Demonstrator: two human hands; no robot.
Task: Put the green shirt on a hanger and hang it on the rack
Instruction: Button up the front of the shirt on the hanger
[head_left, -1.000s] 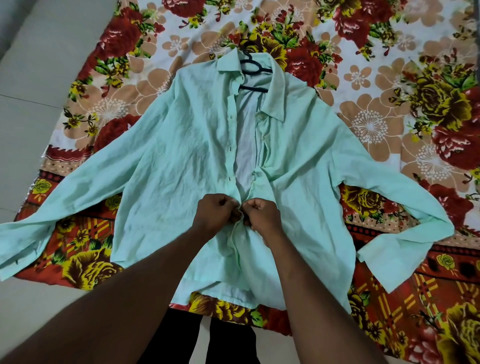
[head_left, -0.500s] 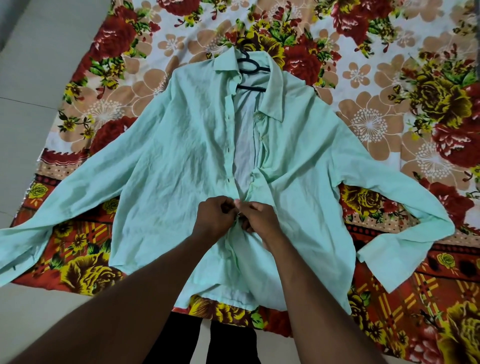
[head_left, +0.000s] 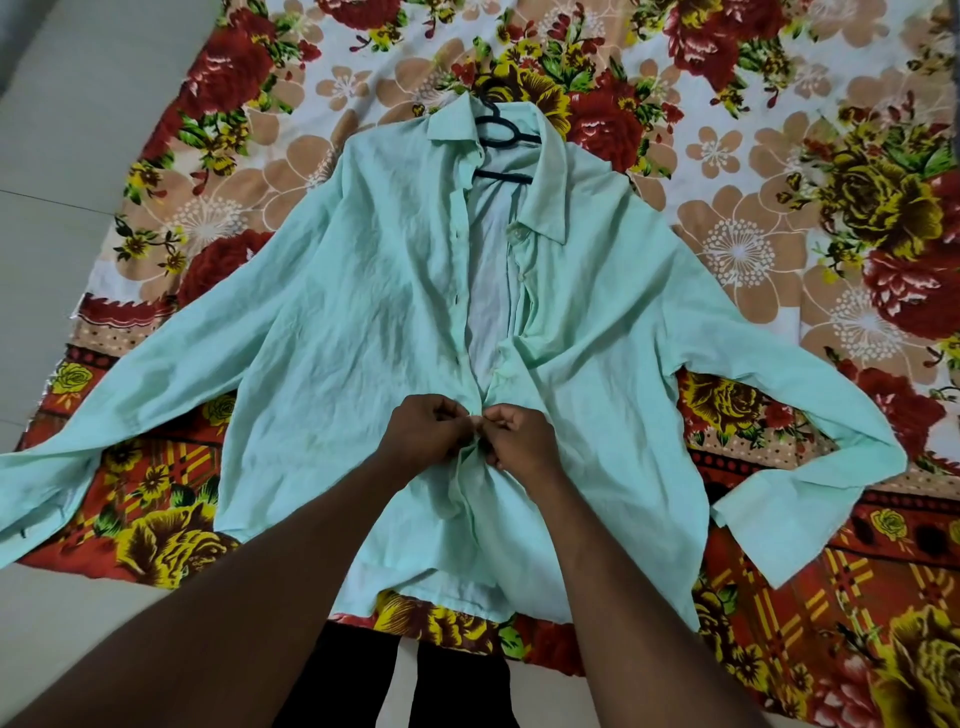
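A pale green long-sleeved shirt (head_left: 358, 332) lies face up with both sleeves spread wide. A black hanger (head_left: 501, 132) sits inside its collar, its hook and a cross bar showing at the open neck. The front is open from the collar down to the middle. My left hand (head_left: 423, 434) and my right hand (head_left: 519, 441) meet at the shirt's front edges just below that opening. Each hand pinches one edge of the front, fingers closed on the cloth. No rack is in view.
The shirt lies on a flowered red, yellow and beige sheet (head_left: 779, 156) spread over a pale tiled floor (head_left: 57, 156). My dark trouser legs (head_left: 363, 680) show at the bottom edge, just below the shirt's hem.
My hands have shifted slightly up the front of the shirt and stay pressed together on its edges. The shirt and hanger have not moved.
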